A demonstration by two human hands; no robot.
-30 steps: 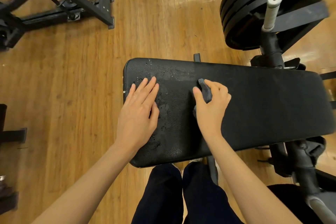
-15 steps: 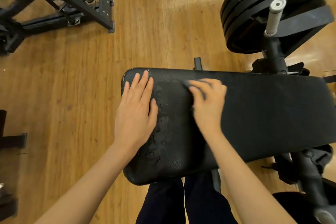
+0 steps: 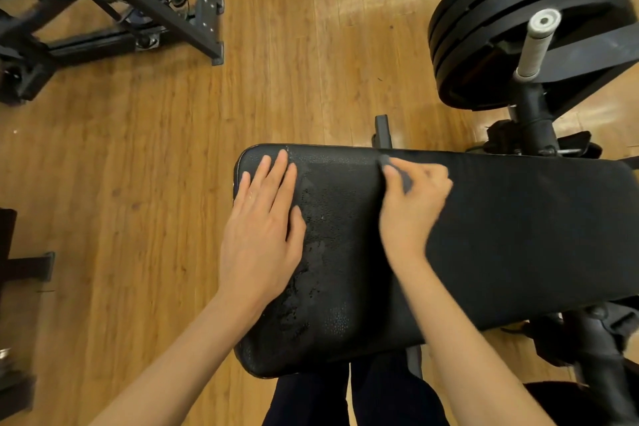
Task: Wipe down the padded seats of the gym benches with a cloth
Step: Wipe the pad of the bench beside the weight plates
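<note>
Both hands are laid on the black padded seat (image 3: 501, 235), which fills the middle and right of the view above the wooden floor (image 3: 138, 201). Flat and open, with straight fingers, the left hand (image 3: 262, 225) is pressed on the seat's left end and nothing is held in it. A small dark grey cloth (image 3: 397, 173) is gripped under the curled fingers of the right hand (image 3: 411, 204), near the seat's far edge, just right of the left hand; this hand is blurred, so the grip is not seen in detail. A wiping stroke seems to be in hand, with the seat steadied from the left. Between the hands the vinyl is seen to be speckled and streaked, apparently wet or worn, while the long stretch to the right looks matt and dry, so most of the seat is judged still to be wiped. Strokes toward the right end, beside the plates (image 3: 518, 10) and post (image 3: 532, 45), would be called for next, with firm pressure over the pebbled surface.
</note>
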